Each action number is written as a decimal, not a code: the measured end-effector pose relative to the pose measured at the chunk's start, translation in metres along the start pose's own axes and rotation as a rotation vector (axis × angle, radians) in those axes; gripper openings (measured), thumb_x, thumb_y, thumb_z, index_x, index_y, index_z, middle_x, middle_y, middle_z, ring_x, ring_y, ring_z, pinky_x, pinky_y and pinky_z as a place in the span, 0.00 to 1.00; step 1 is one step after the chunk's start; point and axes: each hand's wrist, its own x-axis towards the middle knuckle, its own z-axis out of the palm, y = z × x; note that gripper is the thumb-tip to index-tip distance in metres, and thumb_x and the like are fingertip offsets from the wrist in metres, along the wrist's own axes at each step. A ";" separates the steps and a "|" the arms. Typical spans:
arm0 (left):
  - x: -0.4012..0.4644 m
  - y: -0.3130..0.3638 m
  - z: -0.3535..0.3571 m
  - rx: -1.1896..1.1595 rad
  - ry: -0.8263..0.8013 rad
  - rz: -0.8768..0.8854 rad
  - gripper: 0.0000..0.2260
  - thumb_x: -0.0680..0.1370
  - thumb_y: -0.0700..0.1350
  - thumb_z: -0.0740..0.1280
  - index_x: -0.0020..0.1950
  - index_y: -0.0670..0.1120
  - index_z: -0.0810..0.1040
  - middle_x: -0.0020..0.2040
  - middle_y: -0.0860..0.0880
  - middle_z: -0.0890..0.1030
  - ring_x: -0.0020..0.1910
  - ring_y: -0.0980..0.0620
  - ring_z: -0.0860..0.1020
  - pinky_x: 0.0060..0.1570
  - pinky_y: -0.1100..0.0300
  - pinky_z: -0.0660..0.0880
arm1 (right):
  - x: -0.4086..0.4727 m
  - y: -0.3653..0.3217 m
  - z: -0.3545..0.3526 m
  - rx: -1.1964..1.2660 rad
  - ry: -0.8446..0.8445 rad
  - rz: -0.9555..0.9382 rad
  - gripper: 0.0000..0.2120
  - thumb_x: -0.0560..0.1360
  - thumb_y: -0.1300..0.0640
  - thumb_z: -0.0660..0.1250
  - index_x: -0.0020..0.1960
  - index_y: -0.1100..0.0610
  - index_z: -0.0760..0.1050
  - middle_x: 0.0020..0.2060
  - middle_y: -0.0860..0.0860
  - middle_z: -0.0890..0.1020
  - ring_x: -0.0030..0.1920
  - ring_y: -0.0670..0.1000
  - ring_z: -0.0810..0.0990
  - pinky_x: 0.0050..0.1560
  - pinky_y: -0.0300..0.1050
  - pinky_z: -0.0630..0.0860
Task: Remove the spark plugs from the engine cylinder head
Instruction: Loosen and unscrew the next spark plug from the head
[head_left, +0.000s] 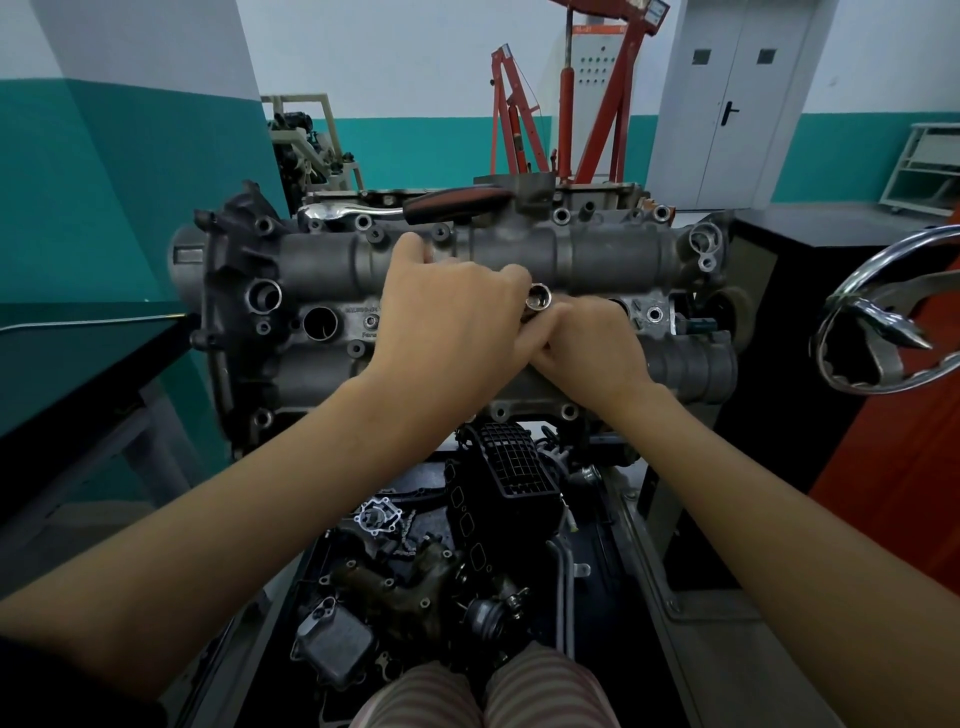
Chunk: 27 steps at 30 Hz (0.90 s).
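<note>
The grey aluminium cylinder head (322, 260) lies across the stand in front of me, with an open round plug well (320, 322) at its left. My left hand (452, 322) is curled round a chrome spark plug socket (537, 300), whose open end points up and toward me. My right hand (592, 348) meets it from the right and pinches the socket's lower part, which the fingers hide. Both hands hover over the middle of the head. No spark plug itself shows. A ratchet with a red-and-black handle (457, 203) rests on the head's far edge.
A chrome handwheel (883, 312) juts in at the right beside an orange stand (904, 467). Below the head, a tray holds a black intake manifold (509, 478) and several loose engine parts. A dark table (78, 353) is at the left; a red engine crane (571, 104) stands behind.
</note>
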 end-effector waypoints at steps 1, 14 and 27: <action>-0.001 0.001 0.000 -0.017 0.025 0.008 0.17 0.79 0.59 0.52 0.39 0.47 0.63 0.31 0.52 0.66 0.30 0.51 0.65 0.44 0.54 0.53 | 0.000 0.000 0.000 -0.028 -0.039 0.008 0.22 0.73 0.49 0.52 0.34 0.64 0.73 0.26 0.57 0.78 0.22 0.58 0.74 0.28 0.39 0.60; 0.003 0.004 -0.003 0.023 -0.021 -0.054 0.23 0.78 0.63 0.47 0.37 0.46 0.62 0.29 0.51 0.66 0.27 0.50 0.65 0.44 0.53 0.56 | 0.001 -0.002 -0.002 -0.027 -0.012 0.016 0.19 0.73 0.51 0.57 0.31 0.63 0.73 0.20 0.55 0.74 0.19 0.55 0.71 0.26 0.38 0.59; 0.010 0.004 -0.007 0.100 -0.093 -0.060 0.26 0.79 0.63 0.48 0.29 0.46 0.63 0.24 0.50 0.63 0.24 0.52 0.61 0.43 0.54 0.56 | 0.000 0.000 0.000 -0.043 -0.028 0.000 0.19 0.73 0.50 0.61 0.32 0.64 0.74 0.21 0.56 0.74 0.20 0.55 0.73 0.25 0.38 0.60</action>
